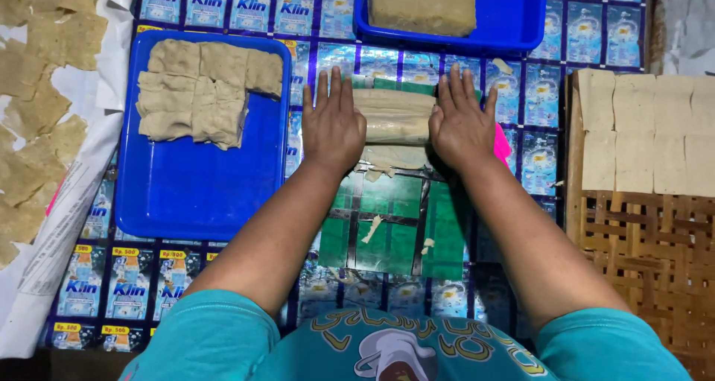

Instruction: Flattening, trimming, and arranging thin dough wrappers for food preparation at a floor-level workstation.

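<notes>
Both hands lie flat, palms down, fingers straight and together. The left hand [333, 124] presses one end of a beige dough roll [393, 116], the right hand [460, 122] the other; neither grips it. The roll lies at the far edge of a green foil sheet [387, 224], mid-surface on sachet-printed plastic covering [149, 284].

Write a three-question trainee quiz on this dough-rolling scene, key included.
1. True or false: both hands, left hand and right hand, press flat on the pale beige dough roll.
2. What lies under the roll: A green shiny sheet, B woven bamboo tray, C white paper?
3. Which container holds the stacked beige dough slabs?

Key: 1 true; 2 A; 3 the blue rectangular plastic tray on the left.
</notes>
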